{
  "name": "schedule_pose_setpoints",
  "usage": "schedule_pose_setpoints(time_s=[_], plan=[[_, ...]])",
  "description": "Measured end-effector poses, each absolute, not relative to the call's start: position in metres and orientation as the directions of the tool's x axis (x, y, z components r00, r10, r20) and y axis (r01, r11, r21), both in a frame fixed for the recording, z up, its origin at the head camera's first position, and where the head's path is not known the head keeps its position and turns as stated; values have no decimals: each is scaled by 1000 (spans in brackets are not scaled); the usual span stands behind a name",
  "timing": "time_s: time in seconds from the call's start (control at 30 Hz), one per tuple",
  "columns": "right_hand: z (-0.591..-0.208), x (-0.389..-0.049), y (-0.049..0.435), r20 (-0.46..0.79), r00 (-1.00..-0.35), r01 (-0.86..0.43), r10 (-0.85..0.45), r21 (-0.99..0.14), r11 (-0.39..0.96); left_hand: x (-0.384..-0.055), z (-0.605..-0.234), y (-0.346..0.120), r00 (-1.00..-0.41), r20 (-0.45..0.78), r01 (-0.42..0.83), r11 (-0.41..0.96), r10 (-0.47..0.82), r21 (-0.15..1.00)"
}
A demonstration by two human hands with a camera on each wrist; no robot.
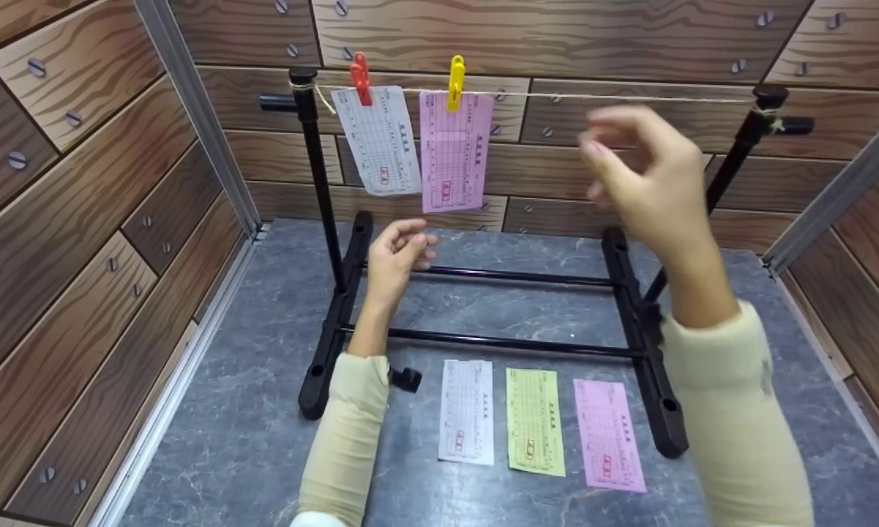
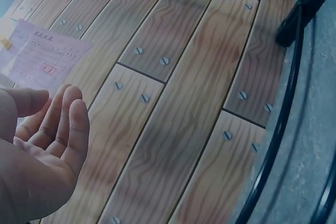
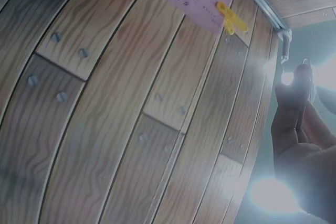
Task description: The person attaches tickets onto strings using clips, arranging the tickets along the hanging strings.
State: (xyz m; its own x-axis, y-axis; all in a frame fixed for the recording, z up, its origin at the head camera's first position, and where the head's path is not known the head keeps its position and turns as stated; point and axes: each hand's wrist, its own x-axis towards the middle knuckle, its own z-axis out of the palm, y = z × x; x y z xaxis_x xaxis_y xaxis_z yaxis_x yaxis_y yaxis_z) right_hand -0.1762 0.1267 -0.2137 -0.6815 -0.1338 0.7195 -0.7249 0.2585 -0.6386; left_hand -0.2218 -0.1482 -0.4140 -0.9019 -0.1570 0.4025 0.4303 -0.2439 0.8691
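Note:
A white printed slip [image 1: 378,150] hangs tilted from a string under a red clothespin [image 1: 361,79]. Beside it, a yellow clothespin [image 1: 456,83] holds a pink slip [image 1: 454,157] almost straight. My left hand [image 1: 401,256] is just below these slips, its fingers loosely bent and holding nothing; the left wrist view shows the pink slip [image 2: 44,56] beyond the fingertips. Raised to the right of the slips, my right hand [image 1: 651,172] is blurred, with bent fingers and nothing visible in them. Glare surrounds the right fingers [image 3: 294,98] in the right wrist view.
The string [image 1: 600,96] spans two posts of a black rack [image 1: 498,342]. On the grey floor lie a white slip [image 1: 467,411], a yellow-green slip [image 1: 535,421] and a pink slip [image 1: 608,433]. Wood-patterned walls [image 1: 80,241] enclose the space.

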Motion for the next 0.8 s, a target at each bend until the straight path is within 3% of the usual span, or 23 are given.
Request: schedule_pose_setpoints(time_s=[0.5,0.8], plan=[[-324,-147,236,629,-777,-581,-15,-708,402,-158,-462,-159,-968,251,251,-8,5,968],[-380,-131,291,490,-862,-384,125,-795,469,-124,-491,-155,-988,153,151,57,-27,987]])
